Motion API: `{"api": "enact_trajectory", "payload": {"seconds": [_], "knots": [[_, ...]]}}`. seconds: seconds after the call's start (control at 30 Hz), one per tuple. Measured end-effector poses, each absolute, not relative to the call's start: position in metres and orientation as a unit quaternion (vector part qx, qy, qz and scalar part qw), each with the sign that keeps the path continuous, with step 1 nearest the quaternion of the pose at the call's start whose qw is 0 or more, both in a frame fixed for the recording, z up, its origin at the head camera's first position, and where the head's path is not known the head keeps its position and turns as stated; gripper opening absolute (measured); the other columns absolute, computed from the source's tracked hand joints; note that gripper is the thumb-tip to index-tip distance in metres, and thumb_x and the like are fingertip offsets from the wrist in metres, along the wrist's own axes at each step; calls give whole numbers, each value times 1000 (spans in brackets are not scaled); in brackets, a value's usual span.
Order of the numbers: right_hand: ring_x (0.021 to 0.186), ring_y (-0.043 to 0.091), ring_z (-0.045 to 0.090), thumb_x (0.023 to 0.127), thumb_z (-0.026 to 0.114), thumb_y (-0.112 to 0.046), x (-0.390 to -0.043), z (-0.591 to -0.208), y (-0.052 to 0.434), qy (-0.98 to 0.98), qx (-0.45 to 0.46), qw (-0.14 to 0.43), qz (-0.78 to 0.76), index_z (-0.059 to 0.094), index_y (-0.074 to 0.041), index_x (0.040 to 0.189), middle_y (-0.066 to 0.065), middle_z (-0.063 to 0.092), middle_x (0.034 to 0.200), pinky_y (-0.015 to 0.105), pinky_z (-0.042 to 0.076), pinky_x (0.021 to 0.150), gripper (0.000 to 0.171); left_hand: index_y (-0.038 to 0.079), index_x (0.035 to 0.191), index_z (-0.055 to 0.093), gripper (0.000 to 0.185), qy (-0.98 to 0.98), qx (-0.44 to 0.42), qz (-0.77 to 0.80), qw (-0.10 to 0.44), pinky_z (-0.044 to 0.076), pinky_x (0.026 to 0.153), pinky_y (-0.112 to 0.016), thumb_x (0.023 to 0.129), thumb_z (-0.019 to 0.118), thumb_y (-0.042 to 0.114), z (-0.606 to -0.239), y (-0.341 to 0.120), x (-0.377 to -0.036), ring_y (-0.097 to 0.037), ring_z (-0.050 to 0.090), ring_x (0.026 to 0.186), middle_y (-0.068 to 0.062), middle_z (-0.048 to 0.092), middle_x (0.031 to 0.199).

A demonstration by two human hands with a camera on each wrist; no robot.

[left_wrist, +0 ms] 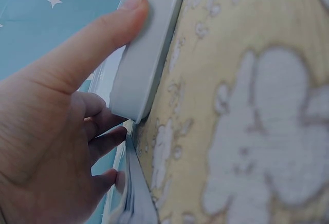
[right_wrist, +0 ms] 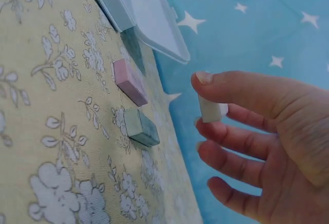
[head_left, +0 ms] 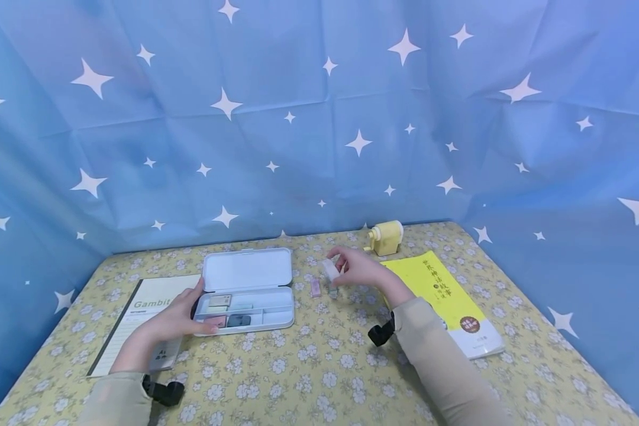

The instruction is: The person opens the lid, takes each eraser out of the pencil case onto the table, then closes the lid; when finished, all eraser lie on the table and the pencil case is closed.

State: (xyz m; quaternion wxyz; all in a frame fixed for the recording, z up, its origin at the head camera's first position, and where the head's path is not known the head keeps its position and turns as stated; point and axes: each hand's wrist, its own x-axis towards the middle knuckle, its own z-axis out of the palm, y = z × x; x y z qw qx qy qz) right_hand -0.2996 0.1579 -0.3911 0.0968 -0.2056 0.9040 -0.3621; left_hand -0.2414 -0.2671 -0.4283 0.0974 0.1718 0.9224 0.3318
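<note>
A white pencil case [head_left: 278,318] lies with its lid raised, holding several small erasers, among them a dark one [head_left: 239,320] and a beige one [head_left: 220,300]. My left hand [head_left: 173,319] grips its left end, the thumb on the front wall and the other fingers around the corner. Above the table, to the right of the case, my right hand [head_left: 359,267] pinches a white eraser [right_wrist: 209,110] between thumb and forefinger. Below that hand, a pink eraser [right_wrist: 129,81] and a pale green eraser [right_wrist: 141,127] lie side by side on the flowered cloth.
Partly under my left forearm is a Gambit notebook [head_left: 149,305]. A yellow book [head_left: 431,290] lies at the right, beside my right sleeve. Behind it stands a yellow crank pencil sharpener [head_left: 387,238]. A blue starred curtain [head_left: 309,118] hangs along the table's back.
</note>
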Motion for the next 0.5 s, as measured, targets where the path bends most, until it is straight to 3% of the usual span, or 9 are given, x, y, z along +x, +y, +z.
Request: {"api": "enact_trajectory", "payload": {"seconds": [0.27,0.5], "knots": [[73,20,55,79,80,-12,-298,-398,169,905,-168,81,-382,53,-6,128,7,58,91,35,47,63,57,-4,153,0,122,923,174,330,97,28,99,-65,75,82,41,-430,-269,-242,-51,26,131,-34,23,144],[78,20,56,79,80,-12,-296,-404,176,914,-154,69,-368,54,-1,125,9,59,94,35,48,67,54,-4,153,0,122,923,173,330,98,30,98,-62,75,82,42,-430,-268,-242,-46,33,127,-32,28,142]]}}
